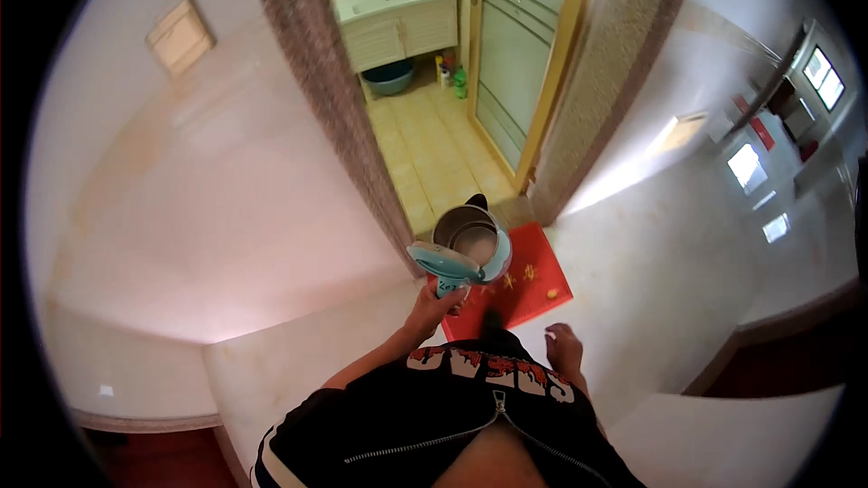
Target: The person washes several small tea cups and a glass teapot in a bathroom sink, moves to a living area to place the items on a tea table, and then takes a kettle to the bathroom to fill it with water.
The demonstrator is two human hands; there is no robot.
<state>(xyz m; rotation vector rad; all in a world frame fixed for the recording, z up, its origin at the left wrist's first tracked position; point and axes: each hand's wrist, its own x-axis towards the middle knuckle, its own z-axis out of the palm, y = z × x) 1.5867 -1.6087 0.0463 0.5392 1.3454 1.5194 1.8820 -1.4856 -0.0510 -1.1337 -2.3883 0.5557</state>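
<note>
A light-blue electric kettle [496, 259] hangs in front of me, above a red doormat [533, 296]. My left hand [440, 301] is closed around its teal handle. The kettle's lid [443, 259] is flipped open toward me, so the metal inside shows, with a pale area at the bottom; I cannot make out whether that is water. Its dark spout points away, toward the doorway. My right hand [564, 348] hangs low beside my body, apart from the kettle, its fingers loosely bent with nothing visible in them.
Ahead, a doorway with stone-like jambs [312, 63] leads onto a yellow tiled floor [425, 145]. A frosted glass door [515, 45] stands open on its right. Farther in are a washbasin cabinet [398, 34], a basin [391, 79] and a green bottle [460, 83].
</note>
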